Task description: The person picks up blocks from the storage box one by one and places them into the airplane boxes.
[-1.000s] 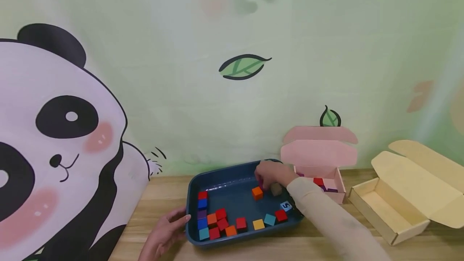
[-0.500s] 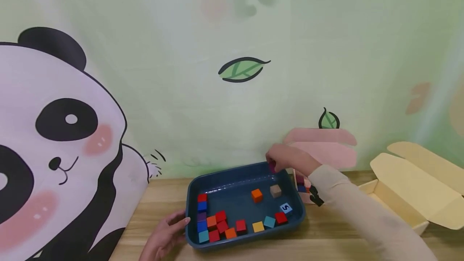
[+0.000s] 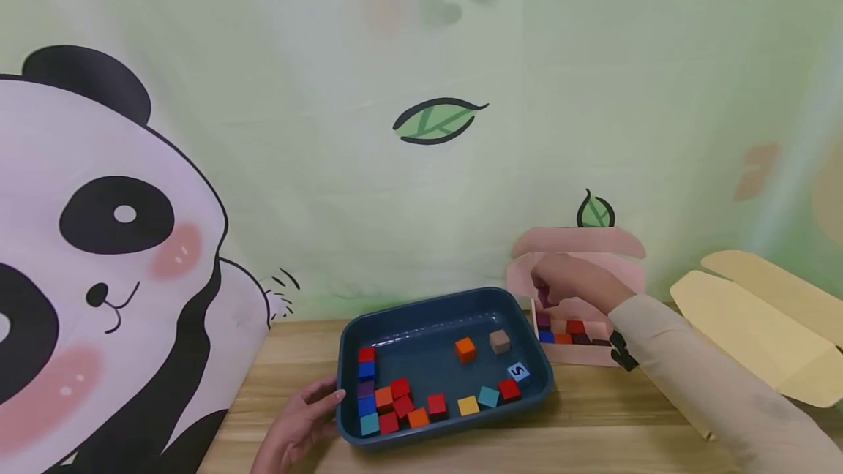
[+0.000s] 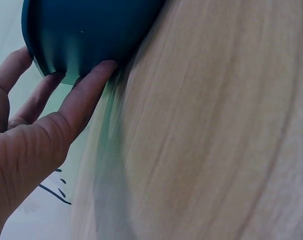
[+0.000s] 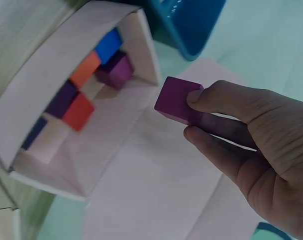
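My right hand (image 3: 565, 284) pinches a purple cube (image 5: 177, 100) between thumb and fingers, above the open pink box (image 3: 579, 355). Inside that box lie several cubes, among them a red cube (image 5: 79, 111), an orange cube (image 5: 85, 69), a blue cube (image 5: 109, 46) and another purple cube (image 5: 116, 71). Against the left end of the dark blue tray (image 3: 421, 307) my left hand (image 3: 308, 411) rests its fingertips, the fingers extended along the outer wall in the left wrist view. An orange cube (image 3: 465, 350) and a wooden cube (image 3: 500, 341) sit apart in the tray.
More coloured cubes line the tray's left and front sides, including a yellow cube (image 3: 468, 406) and a light blue cube marked S (image 3: 518, 373). A tan box (image 3: 757, 320) with raised lid stands at right, partly behind my sleeve. A panda-print backdrop (image 3: 342, 189) hangs behind the table.
My right hand has lifted the purple cube from the tray's back right, carrying it right over the rim to above the pink box. The left hand has stayed at the tray's end.
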`<state>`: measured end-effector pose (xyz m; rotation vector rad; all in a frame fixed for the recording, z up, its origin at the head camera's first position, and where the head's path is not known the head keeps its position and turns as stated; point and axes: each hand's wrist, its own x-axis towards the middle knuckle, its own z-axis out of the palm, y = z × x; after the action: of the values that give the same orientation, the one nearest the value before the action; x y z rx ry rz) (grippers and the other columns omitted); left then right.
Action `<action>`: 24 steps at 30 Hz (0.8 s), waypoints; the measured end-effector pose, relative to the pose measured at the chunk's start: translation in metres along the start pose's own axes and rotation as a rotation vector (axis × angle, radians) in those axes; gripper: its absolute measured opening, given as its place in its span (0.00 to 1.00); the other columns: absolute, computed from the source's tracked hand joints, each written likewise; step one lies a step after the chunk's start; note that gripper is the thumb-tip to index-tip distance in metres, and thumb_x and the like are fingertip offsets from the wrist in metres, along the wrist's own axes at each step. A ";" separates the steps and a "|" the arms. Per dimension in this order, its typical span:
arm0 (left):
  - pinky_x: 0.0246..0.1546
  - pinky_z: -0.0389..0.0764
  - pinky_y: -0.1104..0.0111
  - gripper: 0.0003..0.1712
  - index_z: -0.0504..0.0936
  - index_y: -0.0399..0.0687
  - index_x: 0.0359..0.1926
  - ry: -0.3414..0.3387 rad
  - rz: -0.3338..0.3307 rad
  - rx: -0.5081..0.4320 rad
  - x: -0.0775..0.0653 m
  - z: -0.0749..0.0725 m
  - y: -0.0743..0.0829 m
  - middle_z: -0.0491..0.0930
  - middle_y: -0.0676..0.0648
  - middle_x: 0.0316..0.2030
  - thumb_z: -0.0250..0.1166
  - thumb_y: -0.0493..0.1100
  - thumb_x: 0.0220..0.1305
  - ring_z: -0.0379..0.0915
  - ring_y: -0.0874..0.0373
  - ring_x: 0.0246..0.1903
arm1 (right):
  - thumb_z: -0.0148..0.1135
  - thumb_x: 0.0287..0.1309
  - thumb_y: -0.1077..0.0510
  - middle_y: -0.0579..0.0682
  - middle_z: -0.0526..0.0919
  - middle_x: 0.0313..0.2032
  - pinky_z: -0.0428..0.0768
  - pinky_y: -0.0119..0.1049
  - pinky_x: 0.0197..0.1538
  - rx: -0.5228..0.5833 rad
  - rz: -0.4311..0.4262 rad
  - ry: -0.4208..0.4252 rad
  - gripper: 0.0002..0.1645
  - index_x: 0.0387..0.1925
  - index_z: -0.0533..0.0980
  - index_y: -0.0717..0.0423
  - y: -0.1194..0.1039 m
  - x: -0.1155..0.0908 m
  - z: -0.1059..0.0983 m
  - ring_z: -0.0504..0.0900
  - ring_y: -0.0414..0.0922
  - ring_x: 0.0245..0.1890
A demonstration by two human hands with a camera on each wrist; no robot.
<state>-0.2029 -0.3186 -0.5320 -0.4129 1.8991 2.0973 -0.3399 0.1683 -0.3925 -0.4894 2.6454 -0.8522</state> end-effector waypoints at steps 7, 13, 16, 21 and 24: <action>0.53 0.82 0.49 0.40 0.65 0.37 0.73 0.028 0.004 0.005 -0.002 0.001 0.000 0.65 0.31 0.68 0.71 0.45 0.66 0.78 0.47 0.50 | 0.76 0.50 0.67 0.46 0.82 0.22 0.80 0.36 0.32 -0.306 -0.101 0.006 0.11 0.31 0.84 0.47 0.021 0.009 0.006 0.78 0.45 0.26; 0.52 0.83 0.50 0.38 0.67 0.36 0.72 0.054 0.004 0.007 -0.003 0.001 -0.003 0.66 0.31 0.67 0.71 0.44 0.66 0.77 0.47 0.49 | 0.81 0.43 0.68 0.47 0.84 0.29 0.85 0.37 0.40 -0.460 -0.139 0.017 0.20 0.39 0.83 0.56 0.034 0.023 0.035 0.78 0.42 0.29; 0.53 0.83 0.50 0.39 0.66 0.36 0.72 0.042 0.005 0.006 -0.004 0.001 -0.003 0.66 0.31 0.67 0.70 0.44 0.67 0.77 0.47 0.50 | 0.77 0.49 0.67 0.45 0.79 0.23 0.80 0.34 0.31 -0.595 -0.192 0.064 0.14 0.35 0.80 0.55 0.037 0.023 0.048 0.75 0.41 0.25; 0.53 0.83 0.50 0.38 0.65 0.36 0.73 0.019 0.008 0.002 -0.002 0.001 -0.001 0.67 0.32 0.67 0.69 0.45 0.68 0.77 0.48 0.50 | 0.73 0.51 0.66 0.45 0.68 0.16 0.66 0.31 0.22 -0.720 -0.250 0.148 0.13 0.27 0.74 0.54 0.038 0.020 0.056 0.69 0.42 0.19; 0.53 0.83 0.50 0.38 0.66 0.35 0.72 0.022 0.012 -0.003 -0.002 0.001 0.000 0.67 0.32 0.66 0.69 0.44 0.68 0.77 0.48 0.49 | 0.76 0.50 0.66 0.46 0.70 0.19 0.72 0.32 0.27 -0.754 -0.256 0.178 0.14 0.30 0.75 0.55 0.038 0.022 0.057 0.70 0.43 0.22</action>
<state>-0.2014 -0.3181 -0.5315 -0.4283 1.9162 2.1116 -0.3454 0.1597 -0.4640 -0.9791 3.0550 0.1004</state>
